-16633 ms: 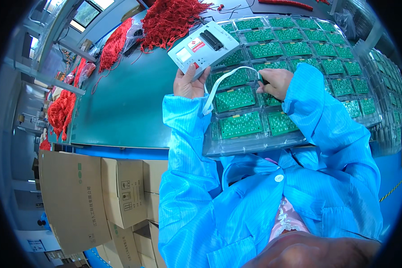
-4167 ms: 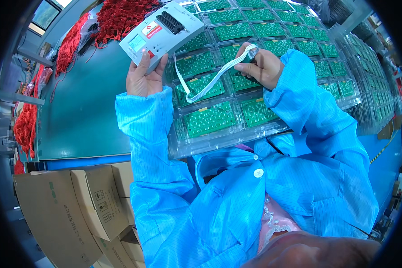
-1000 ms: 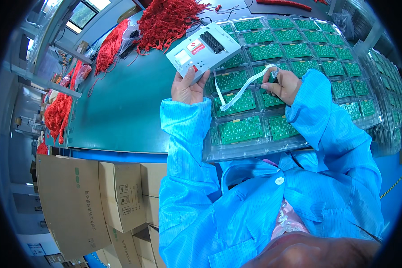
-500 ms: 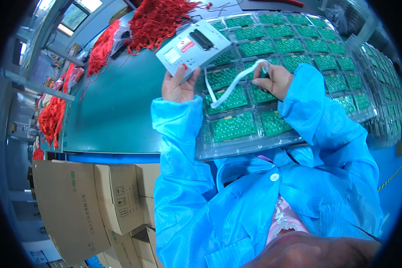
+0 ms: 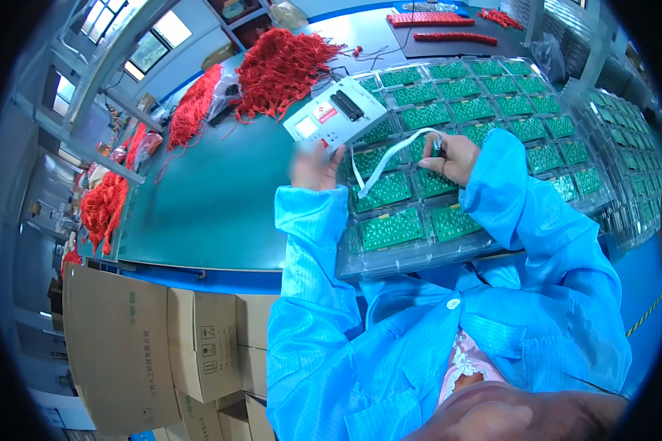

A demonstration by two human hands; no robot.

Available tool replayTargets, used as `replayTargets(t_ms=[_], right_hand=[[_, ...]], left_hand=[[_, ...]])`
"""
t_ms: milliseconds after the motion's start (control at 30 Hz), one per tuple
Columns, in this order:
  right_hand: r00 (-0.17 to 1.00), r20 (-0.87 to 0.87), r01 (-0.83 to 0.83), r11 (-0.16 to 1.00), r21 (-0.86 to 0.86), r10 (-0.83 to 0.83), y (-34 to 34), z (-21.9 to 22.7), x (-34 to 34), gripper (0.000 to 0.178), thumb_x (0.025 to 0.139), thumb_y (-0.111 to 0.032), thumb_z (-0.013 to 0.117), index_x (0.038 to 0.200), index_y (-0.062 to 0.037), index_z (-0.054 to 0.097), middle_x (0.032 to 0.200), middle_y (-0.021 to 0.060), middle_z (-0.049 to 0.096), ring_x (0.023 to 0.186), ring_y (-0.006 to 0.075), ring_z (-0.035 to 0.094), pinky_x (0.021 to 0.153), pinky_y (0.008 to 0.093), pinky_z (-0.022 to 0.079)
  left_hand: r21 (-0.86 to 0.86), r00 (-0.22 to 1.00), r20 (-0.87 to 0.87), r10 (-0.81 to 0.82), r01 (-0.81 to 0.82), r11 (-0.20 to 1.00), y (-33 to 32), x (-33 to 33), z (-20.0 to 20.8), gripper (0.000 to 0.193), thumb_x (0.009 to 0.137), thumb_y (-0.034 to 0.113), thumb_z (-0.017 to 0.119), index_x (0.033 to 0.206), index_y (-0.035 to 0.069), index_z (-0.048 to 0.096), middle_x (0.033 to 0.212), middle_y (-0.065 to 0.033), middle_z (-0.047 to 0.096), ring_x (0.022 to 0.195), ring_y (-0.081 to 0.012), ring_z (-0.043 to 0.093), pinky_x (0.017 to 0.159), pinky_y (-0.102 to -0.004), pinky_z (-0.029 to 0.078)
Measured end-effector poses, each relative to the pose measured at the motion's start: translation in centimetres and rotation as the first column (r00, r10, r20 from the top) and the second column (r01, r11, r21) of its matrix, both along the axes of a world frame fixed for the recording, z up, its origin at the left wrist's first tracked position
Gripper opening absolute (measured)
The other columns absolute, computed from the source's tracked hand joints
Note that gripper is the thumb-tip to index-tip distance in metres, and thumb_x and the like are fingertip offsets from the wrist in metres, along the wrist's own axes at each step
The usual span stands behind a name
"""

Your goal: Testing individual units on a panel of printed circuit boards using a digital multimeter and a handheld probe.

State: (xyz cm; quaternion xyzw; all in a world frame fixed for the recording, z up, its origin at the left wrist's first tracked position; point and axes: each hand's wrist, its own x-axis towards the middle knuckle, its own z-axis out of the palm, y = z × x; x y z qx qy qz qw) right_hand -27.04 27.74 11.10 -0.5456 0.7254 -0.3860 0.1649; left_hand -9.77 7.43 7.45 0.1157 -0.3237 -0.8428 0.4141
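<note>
My left hand (image 5: 315, 169), partly blurred, grips the near edge of a grey box-shaped tester (image 5: 364, 121). The tester has a small lit screen, buttons and a black socket on its face. A white flat ribbon cable (image 5: 387, 163) loops from the tester's near side over to my right hand (image 5: 454, 159). Between thumb and fingers, that hand pinches the cable's dark end connector (image 5: 438, 147). Both hands are above a clear plastic tray (image 5: 412, 262) holding rows of green circuit boards (image 5: 391, 228).
More board trays (image 5: 631, 147) stand at the right. Red wire bundles (image 5: 279, 73) lie at the back and left of the green table (image 5: 213, 206). Red strips (image 5: 454, 38) rest on a far dark mat. Cardboard boxes (image 5: 118, 345) are stacked at the lower left.
The whole view has shifted, so the scene sits lower and further right. My right hand has turned slightly, showing more of the connector. Both hands keep their holds.
</note>
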Motion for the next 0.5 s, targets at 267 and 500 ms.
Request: replayTargets(t_ms=[267,500], right_hand=[[0.999,0.033,-0.033,0.994,0.1,0.03,-0.6,3.8,2.8,0.022,0.073,-0.023,0.064,0.073,-0.0037,0.053,0.057,0.0044,0.05,0.049,0.0122,0.043,0.048,0.0267,0.038],[0.704,0.703,-0.298,0.941,0.158,0.105,-5.3,0.5,12.3,0.022,0.073,-0.022,0.062,0.079,-0.0021,0.053,0.055,0.0063,0.052,0.041,0.0129,0.048,0.038,0.0252,0.042]], left_hand=[[0.123,0.991,-0.033,0.127,-0.122,0.985,-4.3,2.9,-2.4,0.031,0.077,0.003,0.057,0.105,-0.003,0.044,0.1,-0.0159,0.054,0.087,-0.0257,0.057,0.076,-0.0332,0.05],[0.217,0.953,0.01,0.304,-0.299,0.929,-9.1,10.4,-7.8,0.033,0.08,0.009,0.056,0.107,-0.006,0.044,0.104,-0.0173,0.052,0.095,-0.0237,0.053,0.082,-0.0313,0.049]])
